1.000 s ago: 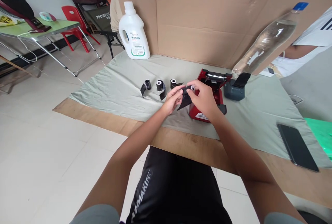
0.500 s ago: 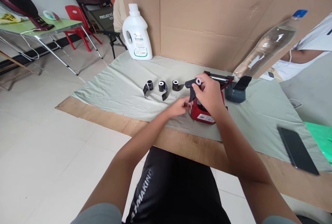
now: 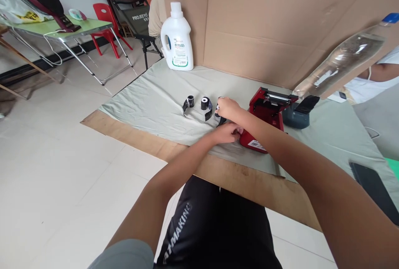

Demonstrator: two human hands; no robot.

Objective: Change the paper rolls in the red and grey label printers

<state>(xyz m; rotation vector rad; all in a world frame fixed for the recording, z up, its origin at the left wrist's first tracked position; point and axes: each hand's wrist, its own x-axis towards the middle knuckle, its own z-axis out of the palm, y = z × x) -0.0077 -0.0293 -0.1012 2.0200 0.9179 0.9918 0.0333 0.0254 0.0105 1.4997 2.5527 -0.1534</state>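
Observation:
My right hand [image 3: 228,108] reaches across to the left, its fingers closed on a roll of black paper [image 3: 220,121] whose loose tail hangs below; my fingers hide much of it. Left of it on the cloth stand two more black paper rolls, the middle roll [image 3: 204,103] and the far left roll [image 3: 190,101], each with a curled tail. My left hand [image 3: 227,133] is closed at the near left edge of a red printer [image 3: 263,115], fingers curled against it. The printer's lid is raised, and my right forearm covers part of its body.
A white detergent bottle [image 3: 177,42] stands before the cardboard wall [image 3: 243,36]. A dark grey device [image 3: 296,115] and a leaning clear water bottle [image 3: 343,63] are right of the printer. A phone [image 3: 374,186] lies near the right edge. Another person's arm [image 3: 382,72] shows behind.
My right hand has carried the black paper roll left and down, from above the printer to beside the other rolls. My left hand stays by the printer. The view has shifted right.

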